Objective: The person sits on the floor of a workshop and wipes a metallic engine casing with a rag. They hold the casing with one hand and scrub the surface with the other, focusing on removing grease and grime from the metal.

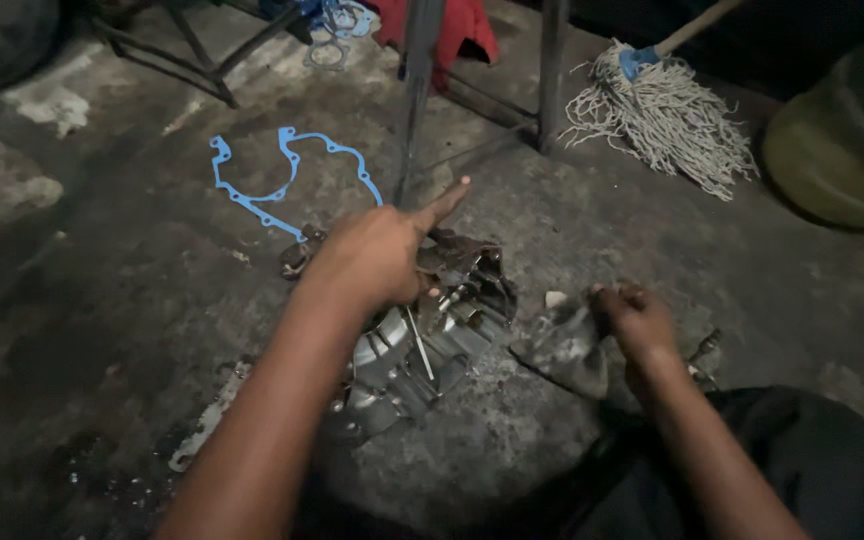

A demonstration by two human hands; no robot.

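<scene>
A grey metal engine casing (pixel 422 350) lies on the concrete floor in front of me. My left hand (pixel 377 255) hovers over its upper part, index finger stretched out toward the far right, the other fingers curled near a thin metal rod (pixel 419 345) that stands in the casing. Whether the hand grips anything is hidden. My right hand (pixel 637 325) rests to the right, fingers closed on a dirty grey rag (pixel 567 345) on the floor.
A blue gasket (pixel 282 180) lies on the floor behind the casing. Metal stand legs (pixel 417 90) rise just beyond my left hand. A string mop (pixel 667 110) lies at the back right beside a yellowish drum (pixel 842 150). Red cloth (pixel 457 30) hangs behind.
</scene>
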